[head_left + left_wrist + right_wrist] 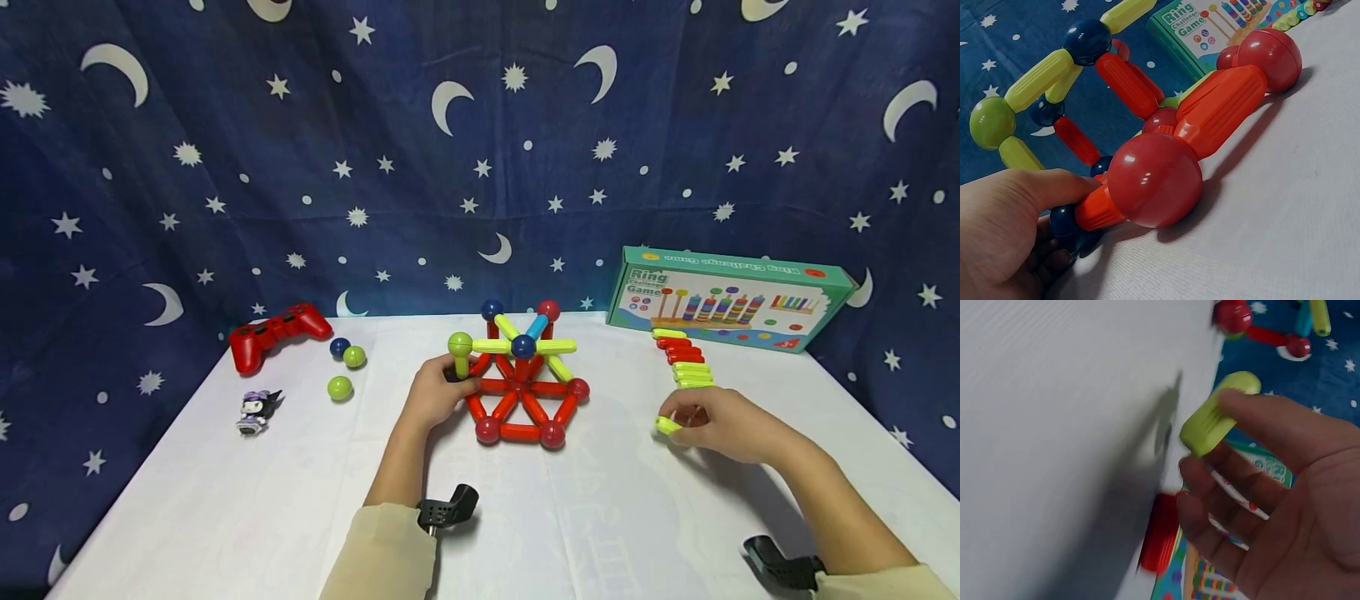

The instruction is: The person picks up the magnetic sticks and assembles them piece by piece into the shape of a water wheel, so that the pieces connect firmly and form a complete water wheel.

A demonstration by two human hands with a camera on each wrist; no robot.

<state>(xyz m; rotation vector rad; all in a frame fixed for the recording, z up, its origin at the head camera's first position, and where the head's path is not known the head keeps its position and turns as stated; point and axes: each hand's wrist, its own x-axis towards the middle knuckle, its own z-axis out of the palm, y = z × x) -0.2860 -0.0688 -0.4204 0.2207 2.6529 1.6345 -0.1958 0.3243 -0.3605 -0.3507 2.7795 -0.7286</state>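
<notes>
Glossy red ball, ridged yellow-green rod

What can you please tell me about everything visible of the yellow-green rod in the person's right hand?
The yellow-green rod is short and stubby, with grooves along its length, and looks like plastic. The right hand's grip pinches it and covers part of it. It slants in the right wrist view and appears lifted just off the white table. In the head view it is nearer the person than the row of loose rods, apart from those visible.
</notes>
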